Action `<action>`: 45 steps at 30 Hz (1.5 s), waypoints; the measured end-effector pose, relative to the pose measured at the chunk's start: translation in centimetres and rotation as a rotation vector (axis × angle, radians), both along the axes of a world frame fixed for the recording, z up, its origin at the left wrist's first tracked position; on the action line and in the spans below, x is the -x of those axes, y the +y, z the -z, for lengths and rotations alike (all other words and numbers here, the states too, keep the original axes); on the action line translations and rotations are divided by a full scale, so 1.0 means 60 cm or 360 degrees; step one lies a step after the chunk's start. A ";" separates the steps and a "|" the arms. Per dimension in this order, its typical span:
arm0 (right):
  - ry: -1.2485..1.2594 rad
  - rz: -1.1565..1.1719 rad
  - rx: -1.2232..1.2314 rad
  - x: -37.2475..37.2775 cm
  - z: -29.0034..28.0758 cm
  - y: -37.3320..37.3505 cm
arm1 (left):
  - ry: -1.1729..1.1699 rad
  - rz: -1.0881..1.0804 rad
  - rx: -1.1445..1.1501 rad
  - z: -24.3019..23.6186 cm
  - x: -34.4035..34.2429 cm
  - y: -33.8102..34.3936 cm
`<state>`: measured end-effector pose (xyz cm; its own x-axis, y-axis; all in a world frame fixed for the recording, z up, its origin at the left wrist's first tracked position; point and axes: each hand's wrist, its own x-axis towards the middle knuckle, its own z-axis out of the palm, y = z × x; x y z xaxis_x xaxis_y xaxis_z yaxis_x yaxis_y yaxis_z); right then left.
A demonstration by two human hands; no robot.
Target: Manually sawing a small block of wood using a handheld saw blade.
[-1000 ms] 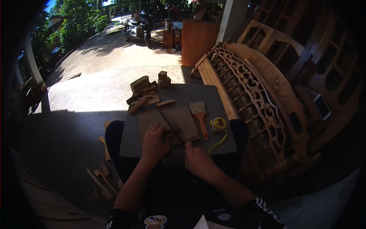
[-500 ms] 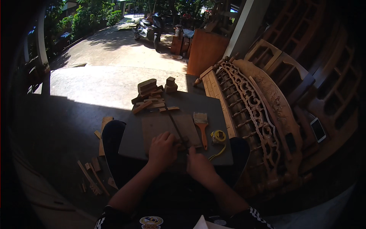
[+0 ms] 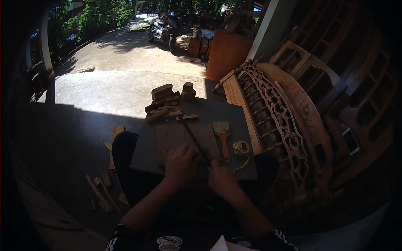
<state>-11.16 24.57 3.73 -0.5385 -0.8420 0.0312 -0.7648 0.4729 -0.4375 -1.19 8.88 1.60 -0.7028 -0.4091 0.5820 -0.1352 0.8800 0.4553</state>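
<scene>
I see the left hand (image 3: 179, 167) over the board (image 3: 168, 137), hold unclear; the right hand (image 3: 224, 180) beside it grips a dark rod (image 3: 191, 133).

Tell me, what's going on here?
A person is working at a low table. Their right hand grips one end of a long dark rod slanting over a flat board. Their left hand is at the board's near edge; what it holds is unclear. A paintbrush and tape measure lie to the right.

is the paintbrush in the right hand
No, the paintbrush lies on the table beside the tape measure, apart from the right hand.
</scene>
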 end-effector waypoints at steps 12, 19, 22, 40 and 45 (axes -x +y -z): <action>-0.0076 0.0004 -0.0113 -0.043 -0.031 0.096 | -0.0063 0.0116 -0.0183 0.000 0.006 -0.026; -0.0028 -0.0009 -0.0109 -0.018 -0.015 0.023 | -0.0165 0.0046 -0.0176 -0.010 -0.002 -0.010; -0.0069 0.0043 -0.0152 -0.033 -0.027 0.060 | -0.0140 0.0007 -0.0202 -0.017 0.007 0.001; -0.0082 0.0107 -0.0114 -0.046 -0.027 0.115 | -0.0081 -0.0200 -0.0175 -0.012 0.019 0.004; -0.0051 0.0080 -0.0080 -0.038 -0.026 0.096 | -0.0081 0.0039 -0.0162 -0.014 0.021 -0.010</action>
<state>-8.91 30.34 5.31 -0.5803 -0.8139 -0.0283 -0.7254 0.5324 -0.4363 -2.45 8.28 2.43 -0.7407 -0.4466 0.5019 -0.1395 0.8330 0.5354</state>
